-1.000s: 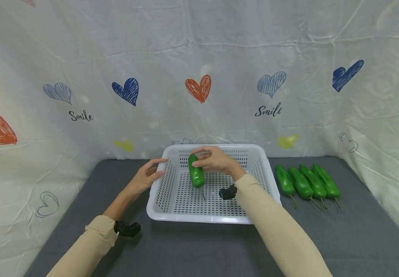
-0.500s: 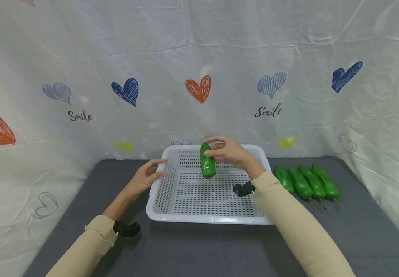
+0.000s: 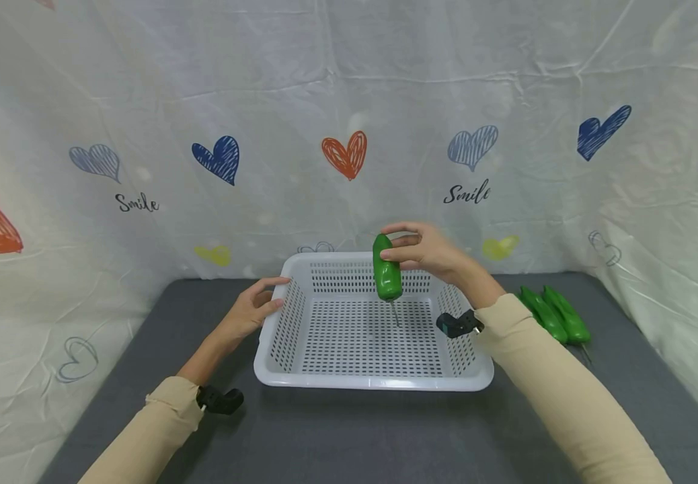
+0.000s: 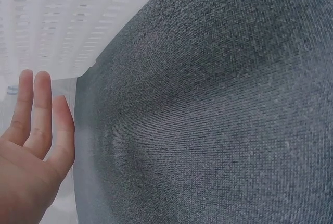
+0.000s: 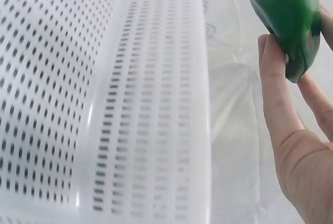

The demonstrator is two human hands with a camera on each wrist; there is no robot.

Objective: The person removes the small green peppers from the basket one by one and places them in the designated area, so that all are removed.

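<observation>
My right hand [image 3: 428,254] pinches a glossy green chili pepper [image 3: 387,281] near its pointed end, above the back part of the white perforated basket [image 3: 373,382]. The thin stem hangs downward. Close up in the right wrist view, the pepper [image 5: 291,13] lies between thumb and fingers, just outside the basket's rim [image 5: 204,99]. At the basket's left side, my left hand [image 3: 249,310] touches the rim with fingertips and thumb. Its fingers [image 4: 41,107] look straight beside the pale wall in the left wrist view. Under the held pepper, the basket floor shows bare lattice.
Right of the basket, green peppers [image 3: 569,321] lie side by side on the dark grey tabletop [image 3: 373,437], partly hidden by my right sleeve [image 3: 561,383]. A white sheet [image 3: 409,87] printed with hearts hangs behind the table and along both sides.
My right hand has lifted the pepper from low inside the basket, upward and to the right. My right forearm now covers some of the peppers on the table. The left hand stays at the rim.
</observation>
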